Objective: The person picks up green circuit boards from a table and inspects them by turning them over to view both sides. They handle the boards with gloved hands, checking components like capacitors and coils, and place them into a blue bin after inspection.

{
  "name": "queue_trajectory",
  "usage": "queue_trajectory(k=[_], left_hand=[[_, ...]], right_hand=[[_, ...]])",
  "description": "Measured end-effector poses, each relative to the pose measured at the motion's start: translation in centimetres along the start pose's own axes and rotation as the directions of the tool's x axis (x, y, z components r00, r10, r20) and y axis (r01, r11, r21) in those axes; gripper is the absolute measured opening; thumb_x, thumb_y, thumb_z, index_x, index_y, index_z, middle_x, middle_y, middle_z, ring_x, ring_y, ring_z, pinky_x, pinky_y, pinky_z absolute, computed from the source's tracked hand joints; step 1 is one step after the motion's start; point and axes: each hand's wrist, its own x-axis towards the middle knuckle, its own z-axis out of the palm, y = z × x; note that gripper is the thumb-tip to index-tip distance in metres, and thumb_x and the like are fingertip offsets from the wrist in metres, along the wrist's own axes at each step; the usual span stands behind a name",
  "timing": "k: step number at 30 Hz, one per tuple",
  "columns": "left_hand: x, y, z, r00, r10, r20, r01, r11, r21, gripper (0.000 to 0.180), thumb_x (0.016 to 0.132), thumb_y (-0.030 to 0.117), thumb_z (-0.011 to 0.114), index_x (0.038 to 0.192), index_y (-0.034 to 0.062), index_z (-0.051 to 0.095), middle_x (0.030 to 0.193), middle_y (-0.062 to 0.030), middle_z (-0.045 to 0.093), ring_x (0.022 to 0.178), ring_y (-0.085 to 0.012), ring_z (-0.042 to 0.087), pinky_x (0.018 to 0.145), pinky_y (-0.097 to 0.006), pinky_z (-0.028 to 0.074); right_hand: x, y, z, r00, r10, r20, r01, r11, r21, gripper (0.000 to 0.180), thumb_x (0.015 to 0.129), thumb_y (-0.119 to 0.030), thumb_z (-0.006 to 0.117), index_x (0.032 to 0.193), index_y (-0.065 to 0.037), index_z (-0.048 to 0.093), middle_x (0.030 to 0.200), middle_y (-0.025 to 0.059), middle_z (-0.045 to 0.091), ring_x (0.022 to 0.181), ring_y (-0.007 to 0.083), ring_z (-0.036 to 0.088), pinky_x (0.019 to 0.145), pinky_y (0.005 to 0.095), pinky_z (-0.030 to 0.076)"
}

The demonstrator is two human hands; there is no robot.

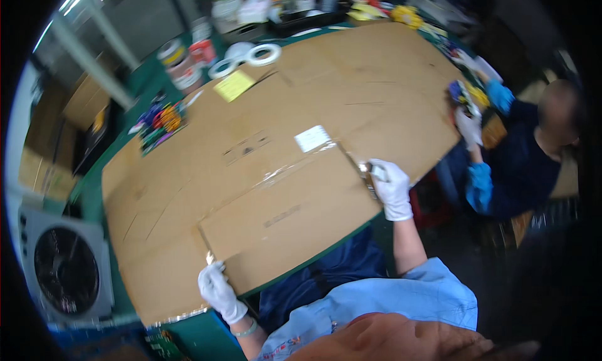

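A large flattened cardboard box [251,185] lies spread over the table in front of me, with shiny clear tape along a seam and at some edges. My left hand [222,293], in a white glove, is at its front left, fingers closed by the lower end of a slit; a small pale bit shows at the fingertips. My right hand [391,190], also gloved, is closed at the right end of the front flap, beside a dark, shiny taped edge. What either hand's fingers hold is too small to make out. A white paper label [312,138] sits near the middle.
White tape rolls [263,54], a yellow note [234,86], jars [180,66] and a bundle of coloured cords [162,120] are along the far side. A grey fan [66,267] stands left. At right a gloved co-worker [514,141] handles small colourful items [465,94].
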Motion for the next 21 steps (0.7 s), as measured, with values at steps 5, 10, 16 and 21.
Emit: queue_trajectory(k=[5, 10, 16, 21], left_hand=[[0.1, 0.1, 0.3, 0.996, 0.084, 0.031, -0.087, 0.991, 0.101, 0.036, 0.107, 0.027, 0.053, 0.092, -0.0024, 0.068, 0.083, -0.0086, 0.066, 0.063, -0.0099, 0.052, 0.058, -0.026, 0.043], [0.2, 0.0, 0.2, 0.995, 0.097, 0.032, -0.1, 0.988, 0.117, 0.037, 0.107, 0.029, 0.053, 0.092, -0.0022, 0.068, 0.083, -0.0091, 0.067, 0.062, -0.0098, 0.052, 0.058, -0.027, 0.043], [0.3, -0.1, 0.4, 0.988, 0.154, 0.008, -0.153, 0.977, 0.148, 0.037, 0.106, 0.027, 0.055, 0.088, -0.0026, 0.07, 0.079, -0.0086, 0.066, 0.061, -0.0123, 0.052, 0.058, -0.029, 0.044], [0.1, 0.5, 0.4, 0.986, 0.169, 0.008, -0.167, 0.968, 0.186, 0.036, 0.105, 0.024, 0.055, 0.087, -0.0017, 0.071, 0.075, -0.0081, 0.065, 0.062, -0.0145, 0.053, 0.06, -0.031, 0.044]], right_hand=[[0.2, 0.5, -0.5, 0.996, -0.074, -0.041, 0.072, 0.995, -0.063, 0.014, 0.083, -0.013, 0.076, 0.097, -0.007, 0.075, 0.09, 0.0103, 0.075, 0.08, 0.0293, 0.073, 0.07, 0.0364, 0.058], [0.1, 0.3, -0.6, 0.998, -0.051, -0.027, 0.05, 0.997, -0.064, 0.015, 0.084, -0.012, 0.076, 0.098, -0.007, 0.075, 0.089, 0.0109, 0.074, 0.079, 0.0299, 0.072, 0.069, 0.0355, 0.057], [0.1, 0.2, -0.9, 0.998, -0.04, -0.055, 0.046, 0.992, 0.114, 0.018, 0.091, -0.01, 0.069, 0.107, -0.005, 0.074, 0.089, 0.0127, 0.073, 0.08, 0.0276, 0.073, 0.07, 0.0342, 0.057], [0.4, -0.2, -2.4, 0.996, 0.086, 0.032, -0.092, 0.957, 0.274, 0.026, 0.104, -0.019, 0.058, 0.117, -0.001, 0.071, 0.086, 0.0088, 0.073, 0.069, 0.0133, 0.063, 0.066, 0.0266, 0.051]])
